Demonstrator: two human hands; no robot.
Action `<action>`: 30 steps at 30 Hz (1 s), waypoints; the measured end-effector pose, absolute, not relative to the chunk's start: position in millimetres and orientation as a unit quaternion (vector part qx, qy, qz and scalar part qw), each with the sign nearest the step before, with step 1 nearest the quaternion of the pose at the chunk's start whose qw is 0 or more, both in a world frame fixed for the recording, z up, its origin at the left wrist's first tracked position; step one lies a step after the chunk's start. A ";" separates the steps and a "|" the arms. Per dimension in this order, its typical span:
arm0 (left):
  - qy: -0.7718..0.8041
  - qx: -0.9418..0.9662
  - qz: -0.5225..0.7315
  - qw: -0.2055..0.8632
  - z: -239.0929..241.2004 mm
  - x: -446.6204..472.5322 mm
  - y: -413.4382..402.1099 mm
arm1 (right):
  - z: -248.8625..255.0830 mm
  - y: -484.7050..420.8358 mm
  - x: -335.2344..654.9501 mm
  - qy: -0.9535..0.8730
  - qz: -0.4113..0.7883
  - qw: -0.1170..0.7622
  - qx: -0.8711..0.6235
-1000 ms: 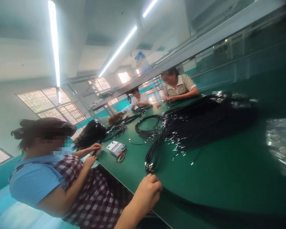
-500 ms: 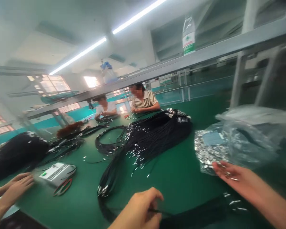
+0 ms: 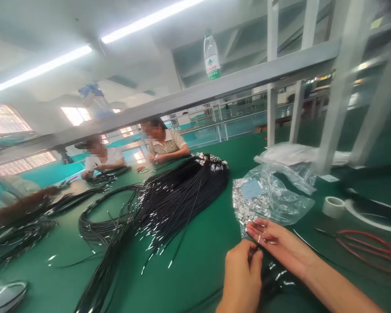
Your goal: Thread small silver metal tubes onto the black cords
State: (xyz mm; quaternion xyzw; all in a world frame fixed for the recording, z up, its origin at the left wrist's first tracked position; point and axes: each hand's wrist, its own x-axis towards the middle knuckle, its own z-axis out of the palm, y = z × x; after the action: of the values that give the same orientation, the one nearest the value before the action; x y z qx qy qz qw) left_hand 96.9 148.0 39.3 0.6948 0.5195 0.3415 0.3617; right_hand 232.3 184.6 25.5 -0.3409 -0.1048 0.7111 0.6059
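Left hand [image 3: 243, 274] at 6 o'clock, thumb and finger closed on a black cord [image 3: 256, 248] near its end — pinched short, I'd judge, so the tip stays stiff. Right hand [image 3: 282, 245] meets it palm up, fingers half curled round a few small metal pieces [image 3: 263, 235], presumably cupped so none roll off. Clear bag [image 3: 280, 204] of such pieces just past my fingertips at 12, handy for refilling (can't tell if I touch it).

More cords [image 3: 273, 282] under my wrists crowd the desk [image 3: 202, 261]. Big cord bundle [image 3: 182, 195] towards 10; red-handled tool [image 3: 365, 247] at 3; white roll [image 3: 333, 207] at 2. Shelf post [image 3: 340, 100] at 1 — limits reach beyond the bag.
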 end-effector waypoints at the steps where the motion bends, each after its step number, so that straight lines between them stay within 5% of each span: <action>1: 0.526 0.690 0.342 0.362 35.9 97.9 147.3 | 25.3 183.4 230.9 -0.108 0.712 0.605 -0.339; 30: 0.555 0.621 0.394 0.389 39.9 85.9 147.5 | 25.9 169.6 221.9 -0.306 0.770 0.437 -0.350</action>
State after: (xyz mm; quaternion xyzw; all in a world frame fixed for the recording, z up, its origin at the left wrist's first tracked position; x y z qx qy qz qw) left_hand 85.9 147.5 39.9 0.6207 0.5552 0.3940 0.3890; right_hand 221.9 169.6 25.9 -0.3504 -0.3061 0.7699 0.4368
